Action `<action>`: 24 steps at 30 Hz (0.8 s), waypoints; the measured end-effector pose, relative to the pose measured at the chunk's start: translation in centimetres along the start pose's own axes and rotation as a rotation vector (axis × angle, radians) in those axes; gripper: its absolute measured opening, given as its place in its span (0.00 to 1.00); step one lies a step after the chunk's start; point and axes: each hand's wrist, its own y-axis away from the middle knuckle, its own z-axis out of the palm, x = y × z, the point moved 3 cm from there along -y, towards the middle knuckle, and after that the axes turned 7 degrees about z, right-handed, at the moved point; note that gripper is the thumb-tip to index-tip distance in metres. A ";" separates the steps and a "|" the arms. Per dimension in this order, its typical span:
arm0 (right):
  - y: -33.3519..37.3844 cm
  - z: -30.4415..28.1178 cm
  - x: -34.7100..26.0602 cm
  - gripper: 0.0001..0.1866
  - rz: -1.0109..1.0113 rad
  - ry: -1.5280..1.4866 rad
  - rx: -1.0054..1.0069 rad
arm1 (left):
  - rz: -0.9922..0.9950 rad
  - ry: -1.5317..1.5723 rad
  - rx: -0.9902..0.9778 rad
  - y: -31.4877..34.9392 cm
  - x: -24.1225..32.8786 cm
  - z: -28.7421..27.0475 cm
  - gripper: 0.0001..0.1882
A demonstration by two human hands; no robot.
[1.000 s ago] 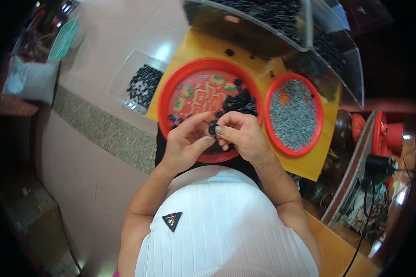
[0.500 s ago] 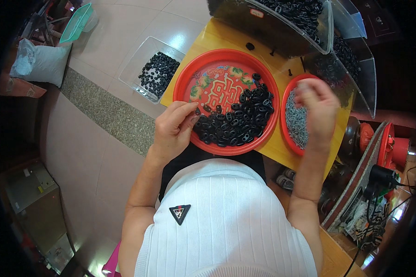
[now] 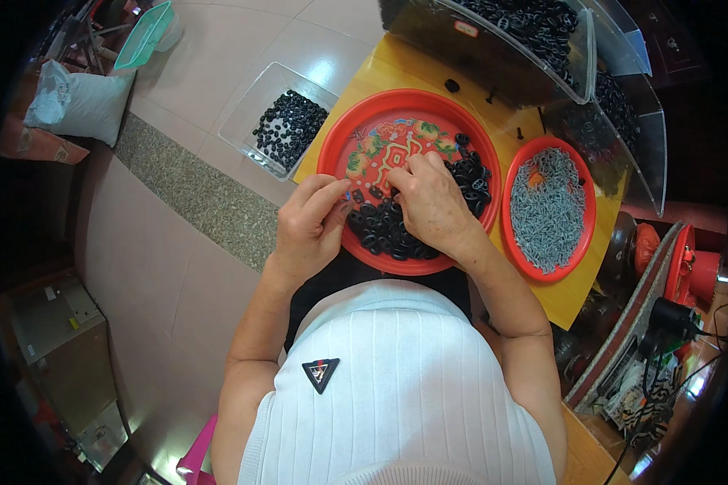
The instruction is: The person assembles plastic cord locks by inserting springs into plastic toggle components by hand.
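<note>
Large red tray (image 3: pixel 332 153) with a bright printed floor, set on a yellow tabletop (image 3: pixel 578 287). Heap of small black rings (image 3: pixel 380 230) filling the tray's near and right part, printed floor bare at the far left.

Right hand (image 3: pixel 430 202) palm down over the heap near the tray's middle, fingers (image 3: pixel 412 168) bent and bunched with tips down among the rings; cannot tell whether any ring is pinched beneath them. Left hand (image 3: pixel 314 222) at the tray's near-left rim, fingers curled loosely together, fingertips (image 3: pixel 341 202) just over the rim at the edge of the heap; hold on a ring impossible to tell.

Right of the tray, just beside it, a smaller red tray (image 3: pixel 511 242) full of small grey metal pieces (image 3: pixel 548 208). Beyond the tray, clear plastic bins (image 3: pixel 493 56) holding more black parts. Left of the tray, down on the tiled floor (image 3: pixel 210 73), a clear tub (image 3: pixel 247 109) of black parts. Farther left, a white sack (image 3: pixel 77 101) and a green basket (image 3: pixel 141 36).
</note>
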 end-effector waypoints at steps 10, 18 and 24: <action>0.1 0.4 0.0 0.09 0.005 0.001 -0.038 | 0.224 -0.392 -0.052 -3.4 -1.8 1.2 0.12; 0.4 0.2 0.2 0.08 -0.014 -0.042 0.046 | 0.204 -0.594 -0.228 -7.7 -3.0 3.0 0.08; 0.4 0.3 0.4 0.08 -0.002 -0.035 0.035 | 0.130 -0.696 -0.321 -7.8 -3.6 4.8 0.11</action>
